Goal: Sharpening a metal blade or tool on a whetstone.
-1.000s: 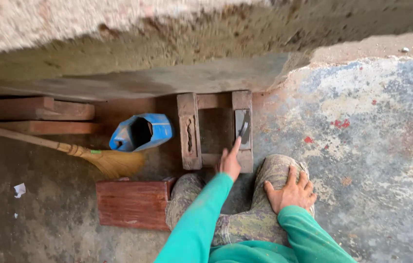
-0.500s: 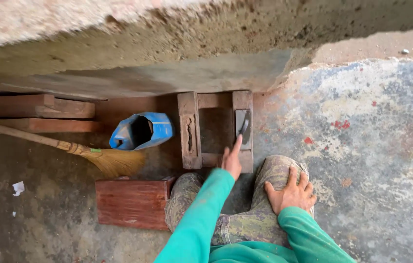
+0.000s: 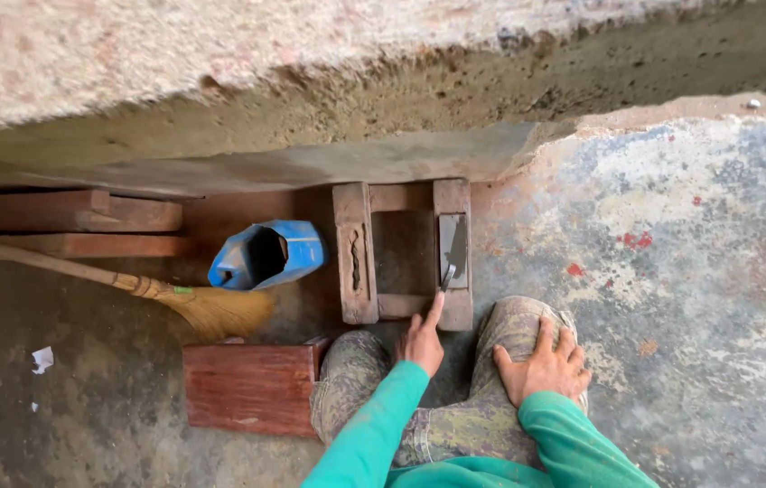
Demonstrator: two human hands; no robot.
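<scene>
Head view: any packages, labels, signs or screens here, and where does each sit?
Blue plastic jug: lies on its side left of the wooden frame, beside the broom; a hole is cut in its side, any label unreadable.
Paper scrap: small, white, on the floor at far left.
No signs or screens.
</scene>
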